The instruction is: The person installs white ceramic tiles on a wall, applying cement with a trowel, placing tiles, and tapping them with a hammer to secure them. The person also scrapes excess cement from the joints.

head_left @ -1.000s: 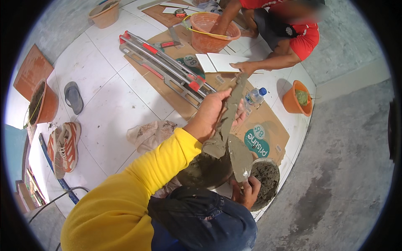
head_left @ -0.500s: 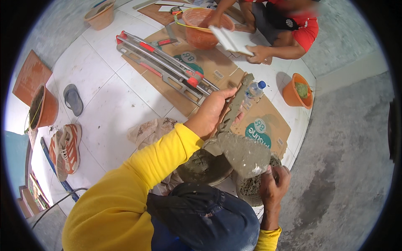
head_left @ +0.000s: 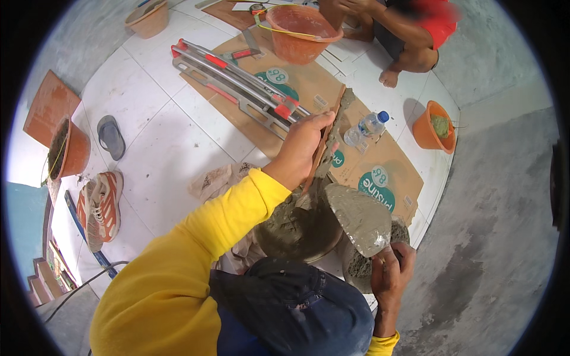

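Centre frame, the left hand grips a thin reddish-brown slab, long axis slanting toward upper right; lower right, the right hand holds a mortar-smeared grey trowel, blade beside the slab's lower end.

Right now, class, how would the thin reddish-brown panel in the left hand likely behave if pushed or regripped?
The panel is probably stiff, since its edge looks straight in the left hand. It may be slippery where wet-looking grey paste coats it, and perhaps heavier on that side.
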A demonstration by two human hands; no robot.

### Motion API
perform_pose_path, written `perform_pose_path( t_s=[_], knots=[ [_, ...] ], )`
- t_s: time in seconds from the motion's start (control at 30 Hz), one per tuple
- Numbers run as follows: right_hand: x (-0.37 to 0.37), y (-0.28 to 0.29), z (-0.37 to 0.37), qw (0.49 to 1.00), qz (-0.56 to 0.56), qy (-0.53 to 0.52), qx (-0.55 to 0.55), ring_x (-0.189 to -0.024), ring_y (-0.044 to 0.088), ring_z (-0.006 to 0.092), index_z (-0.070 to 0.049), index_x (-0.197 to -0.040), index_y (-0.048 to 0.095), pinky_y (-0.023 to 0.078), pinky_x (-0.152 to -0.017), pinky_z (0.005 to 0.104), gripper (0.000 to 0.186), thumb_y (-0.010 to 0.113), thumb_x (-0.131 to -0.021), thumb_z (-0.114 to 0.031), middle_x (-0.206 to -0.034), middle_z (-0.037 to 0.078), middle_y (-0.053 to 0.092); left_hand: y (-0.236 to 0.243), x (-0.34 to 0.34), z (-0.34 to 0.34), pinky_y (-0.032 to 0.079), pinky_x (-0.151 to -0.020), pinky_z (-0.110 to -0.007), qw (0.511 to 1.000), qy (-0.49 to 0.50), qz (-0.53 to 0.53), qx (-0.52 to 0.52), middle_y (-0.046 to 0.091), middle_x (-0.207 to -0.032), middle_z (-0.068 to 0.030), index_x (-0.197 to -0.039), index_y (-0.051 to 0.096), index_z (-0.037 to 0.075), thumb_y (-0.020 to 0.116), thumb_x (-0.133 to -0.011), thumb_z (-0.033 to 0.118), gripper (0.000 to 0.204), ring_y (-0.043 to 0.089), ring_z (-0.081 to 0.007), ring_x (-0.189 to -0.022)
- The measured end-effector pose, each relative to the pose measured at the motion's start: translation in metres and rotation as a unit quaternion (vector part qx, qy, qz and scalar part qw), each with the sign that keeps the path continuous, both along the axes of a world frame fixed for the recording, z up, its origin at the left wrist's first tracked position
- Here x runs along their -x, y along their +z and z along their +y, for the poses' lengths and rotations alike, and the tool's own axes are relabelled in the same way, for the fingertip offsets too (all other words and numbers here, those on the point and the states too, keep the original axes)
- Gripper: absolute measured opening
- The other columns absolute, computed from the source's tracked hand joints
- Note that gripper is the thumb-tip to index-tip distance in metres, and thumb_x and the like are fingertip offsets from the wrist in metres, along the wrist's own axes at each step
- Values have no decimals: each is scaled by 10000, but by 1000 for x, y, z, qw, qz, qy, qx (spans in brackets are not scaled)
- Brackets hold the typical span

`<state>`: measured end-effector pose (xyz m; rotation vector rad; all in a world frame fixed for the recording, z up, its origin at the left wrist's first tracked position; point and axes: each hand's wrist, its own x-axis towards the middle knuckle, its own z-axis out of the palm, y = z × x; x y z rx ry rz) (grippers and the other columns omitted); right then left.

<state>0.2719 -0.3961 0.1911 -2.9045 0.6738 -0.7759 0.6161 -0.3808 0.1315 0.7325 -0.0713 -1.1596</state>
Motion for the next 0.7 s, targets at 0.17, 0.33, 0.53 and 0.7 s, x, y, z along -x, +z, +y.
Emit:
perform_pose_path(
  t_s=[0.17, 0.33, 0.53, 0.7],
  knots=[
    [-10, 33, 13, 996, 77, -8, -35, -929, 694, 333, -71, -1217, 744, 567, -731, 428, 491, 911, -766, 25, -1097, 143, 674, 4, 3, -7, 595, -761, -315, 997, 54, -52, 23, 697, -1036, -58, -1292, 694, 45, 621, -1131, 255, 274, 691, -179, -834],
    [-16, 51, 21, 993, 112, 20, 10, -845, 700, 326, -79, -1210, 761, 563, -682, 439, 473, 915, -771, 4, -1049, 123, 685, 9, 2, -9, 594, -764, -325, 993, 93, -71, 29, 690, -1064, -47, -1357, 687, 34, 622, -1129, 233, 310, 672, -172, -852],
    [-3, 47, 26, 993, 91, 8, -73, -885, 698, 324, -95, -1247, 752, 572, -698, 428, 495, 923, -788, -27, -1077, 130, 679, 5, -9, -10, 625, -851, -395, 996, 77, 35, -20, 677, -1088, -40, -1364, 680, 39, 651, -1114, 239, 321, 666, -185, -942],
    [-11, 19, 8, 999, 24, -45, -8, -909, 696, 333, -83, -1274, 739, 573, -709, 425, 543, 930, -772, 1, -1095, 145, 679, 6, 4, 2, 658, -884, -449, 994, -43, 101, 14, 672, -1071, -87, -1308, 678, 39, 648, -1112, 243, 284, 699, -245, -967]
  ],
)
